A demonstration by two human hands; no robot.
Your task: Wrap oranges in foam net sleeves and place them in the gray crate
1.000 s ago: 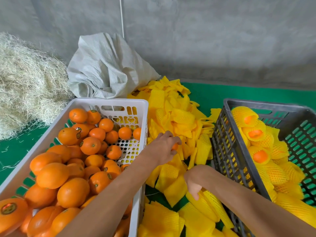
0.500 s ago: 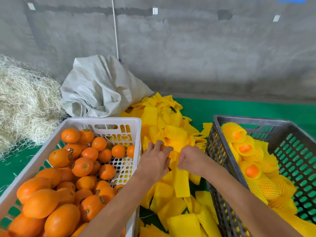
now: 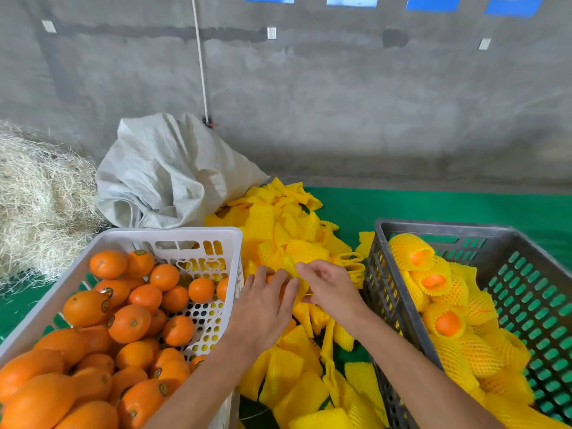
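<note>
From my feed, the orange [image 3: 272,278] is almost wholly covered by the left hand [image 3: 263,308] and the foam net sleeve [image 3: 298,281], so I see only a sliver. The white crate [image 3: 173,239] and gray crate [image 3: 439,226] are cut off by the frame edges.

two crates [image 3: 173,239], two hands [image 3: 263,308], one sack [image 3: 167,174], oranges too many to count.

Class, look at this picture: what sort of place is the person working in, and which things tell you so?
Probably a small fruit-packing area. A white crate holds loose oranges, a pile of yellow foam net sleeves lies on green matting, and a gray crate holds wrapped fruit, against a bare concrete wall.
</note>
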